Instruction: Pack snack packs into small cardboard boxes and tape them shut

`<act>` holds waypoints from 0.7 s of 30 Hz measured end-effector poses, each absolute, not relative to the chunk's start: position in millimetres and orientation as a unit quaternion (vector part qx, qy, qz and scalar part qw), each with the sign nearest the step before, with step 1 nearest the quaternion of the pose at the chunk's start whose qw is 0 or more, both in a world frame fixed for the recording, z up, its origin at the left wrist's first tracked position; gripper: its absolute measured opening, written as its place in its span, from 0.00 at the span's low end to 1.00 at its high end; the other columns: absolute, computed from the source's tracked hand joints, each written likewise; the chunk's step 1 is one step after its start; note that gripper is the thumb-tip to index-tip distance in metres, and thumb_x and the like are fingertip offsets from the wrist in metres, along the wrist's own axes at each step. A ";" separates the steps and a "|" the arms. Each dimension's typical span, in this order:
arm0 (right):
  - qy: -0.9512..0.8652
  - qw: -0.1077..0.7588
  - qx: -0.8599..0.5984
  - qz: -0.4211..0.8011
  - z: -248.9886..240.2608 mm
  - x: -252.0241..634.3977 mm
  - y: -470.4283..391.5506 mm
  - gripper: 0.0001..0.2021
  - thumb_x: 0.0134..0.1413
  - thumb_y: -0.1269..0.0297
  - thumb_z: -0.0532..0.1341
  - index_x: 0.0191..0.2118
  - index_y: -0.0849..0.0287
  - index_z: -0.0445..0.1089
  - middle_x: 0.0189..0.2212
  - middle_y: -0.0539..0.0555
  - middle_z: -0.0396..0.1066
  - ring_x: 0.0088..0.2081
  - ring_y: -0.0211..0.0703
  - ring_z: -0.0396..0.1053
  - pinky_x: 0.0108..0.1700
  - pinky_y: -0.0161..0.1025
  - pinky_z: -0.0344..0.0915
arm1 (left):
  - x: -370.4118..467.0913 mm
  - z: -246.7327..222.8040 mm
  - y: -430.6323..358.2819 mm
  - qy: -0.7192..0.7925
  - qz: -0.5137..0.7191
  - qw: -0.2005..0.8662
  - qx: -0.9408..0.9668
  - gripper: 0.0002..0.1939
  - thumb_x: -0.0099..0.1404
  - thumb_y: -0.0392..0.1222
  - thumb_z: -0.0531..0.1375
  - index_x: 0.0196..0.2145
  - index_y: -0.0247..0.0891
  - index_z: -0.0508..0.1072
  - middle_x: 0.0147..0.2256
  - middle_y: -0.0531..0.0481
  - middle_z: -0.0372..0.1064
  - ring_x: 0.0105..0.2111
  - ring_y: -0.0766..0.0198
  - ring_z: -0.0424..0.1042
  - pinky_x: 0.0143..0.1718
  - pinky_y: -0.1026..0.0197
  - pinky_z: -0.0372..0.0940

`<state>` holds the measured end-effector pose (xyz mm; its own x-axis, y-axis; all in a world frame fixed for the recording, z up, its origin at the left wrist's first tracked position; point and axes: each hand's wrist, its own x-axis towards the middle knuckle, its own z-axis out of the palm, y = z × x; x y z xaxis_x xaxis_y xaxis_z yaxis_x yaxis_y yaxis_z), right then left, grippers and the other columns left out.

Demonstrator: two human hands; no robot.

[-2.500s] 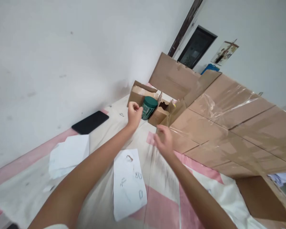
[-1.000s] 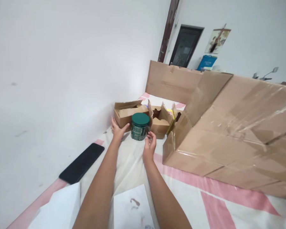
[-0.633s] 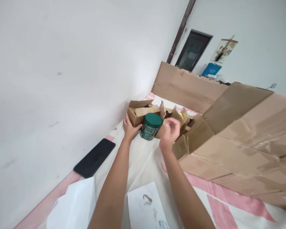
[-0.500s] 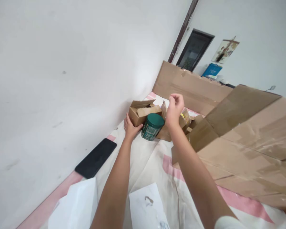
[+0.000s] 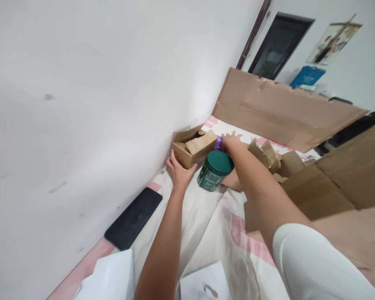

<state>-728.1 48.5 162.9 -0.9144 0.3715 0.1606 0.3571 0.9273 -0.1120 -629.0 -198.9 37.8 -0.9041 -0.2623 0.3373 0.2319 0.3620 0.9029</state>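
My left hand (image 5: 179,173) grips the near end of a small brown cardboard box (image 5: 184,155), thumb on one side and fingers on the other. The box's flaps stand partly raised against the wall. Beside it is a green lidded tub (image 5: 211,177), upright. My right hand (image 5: 233,141) reaches behind the tub with fingers apart. Close by the right hand lies a shiny purple item (image 5: 218,143), partly hidden; whether they touch I cannot tell. Torn cardboard pieces (image 5: 264,154) lie right of my right forearm.
A black phone (image 5: 133,217) lies along the wall. White paper (image 5: 112,275) and a white card with a cut-out hole (image 5: 196,285) rest near me on the pink-and-white cloth (image 5: 206,233). Tall cardboard panels stand at the back (image 5: 278,106) and on the right (image 5: 343,175).
My right hand has gone from raised above the tub, fingers curled, down behind it with fingers spread. A purple item now shows. My left hand stays on the box; the view has shifted.
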 end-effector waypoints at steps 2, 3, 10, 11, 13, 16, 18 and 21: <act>-0.983 0.062 -0.170 0.038 153.8 -735.7 46.8 0.35 0.40 0.71 0.73 0.59 0.63 0.70 0.59 0.70 0.66 0.67 0.68 0.52 0.64 0.74 0.38 | -629.5 37.2 -199.4 -0.790 -0.574 0.215 0.013 0.62 0.46 0.47 0.75 0.70 0.44 0.43 0.61 0.33 0.51 0.65 0.38 0.56 0.66 0.38 0.53; -0.985 0.055 -0.159 0.041 151.8 -739.2 45.5 0.35 0.42 0.71 0.72 0.59 0.63 0.69 0.58 0.70 0.67 0.66 0.67 0.53 0.64 0.72 0.39 | -629.9 37.0 -200.1 -0.788 -0.578 0.213 0.013 0.62 0.46 0.46 0.75 0.70 0.45 0.43 0.61 0.33 0.51 0.64 0.39 0.56 0.66 0.38 0.53; -0.965 0.124 -0.216 0.078 161.3 -731.1 38.1 0.19 0.56 0.63 0.65 0.50 0.70 0.73 0.55 0.74 0.64 0.58 0.66 0.63 0.60 0.64 0.57 | -631.5 37.4 -204.6 -0.774 -0.598 0.206 -0.011 0.62 0.45 0.46 0.76 0.69 0.48 0.45 0.61 0.36 0.52 0.65 0.41 0.57 0.67 0.40 0.53; -0.956 0.152 -0.235 0.083 165.9 -726.5 35.7 0.20 0.59 0.61 0.63 0.52 0.71 0.72 0.57 0.74 0.61 0.57 0.66 0.63 0.59 0.61 0.59 | -631.0 37.5 -204.6 -0.773 -0.600 0.204 -0.007 0.62 0.46 0.46 0.76 0.69 0.48 0.45 0.61 0.36 0.53 0.65 0.41 0.57 0.67 0.40 0.53; -0.934 0.212 -0.273 0.093 179.7 -718.2 27.4 0.25 0.65 0.56 0.56 0.59 0.72 0.65 0.60 0.75 0.54 0.57 0.63 0.64 0.57 0.56 0.63 | -629.9 37.4 -203.9 -0.775 -0.598 0.205 -0.003 0.61 0.46 0.46 0.75 0.69 0.47 0.45 0.61 0.36 0.53 0.64 0.41 0.57 0.66 0.40 0.53; -0.867 0.361 -0.298 0.168 210.8 -705.8 0.9 0.28 0.70 0.55 0.47 0.64 0.72 0.56 0.60 0.74 0.54 0.60 0.57 0.62 0.59 0.51 0.63 | -628.7 37.4 -202.3 -0.785 -0.581 0.215 -0.015 0.60 0.46 0.47 0.75 0.69 0.46 0.46 0.60 0.36 0.53 0.65 0.41 0.56 0.66 0.39 0.53; -0.802 0.465 -0.266 0.263 230.1 -688.1 -27.2 0.27 0.70 0.55 0.45 0.65 0.71 0.53 0.57 0.71 0.58 0.61 0.55 0.62 0.60 0.50 0.63 | -627.7 38.0 -202.6 -0.790 -0.570 0.223 -0.025 0.60 0.46 0.48 0.75 0.69 0.43 0.47 0.60 0.35 0.54 0.65 0.41 0.56 0.66 0.40 0.54; -0.711 0.543 -0.161 0.417 234.0 -624.5 -72.5 0.28 0.69 0.52 0.43 0.66 0.67 0.50 0.56 0.68 0.62 0.60 0.51 0.66 0.59 0.50 0.66 | -624.6 40.2 -206.7 -0.791 -0.565 0.231 -0.030 0.60 0.46 0.48 0.76 0.69 0.41 0.49 0.60 0.34 0.54 0.64 0.40 0.57 0.65 0.41 0.56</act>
<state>-624.5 -72.5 234.0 -0.3596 0.6812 0.6377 -0.2235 0.6006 -0.7677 -624.6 -206.7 40.2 -0.8915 -0.2144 0.3991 0.3080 0.3594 0.8809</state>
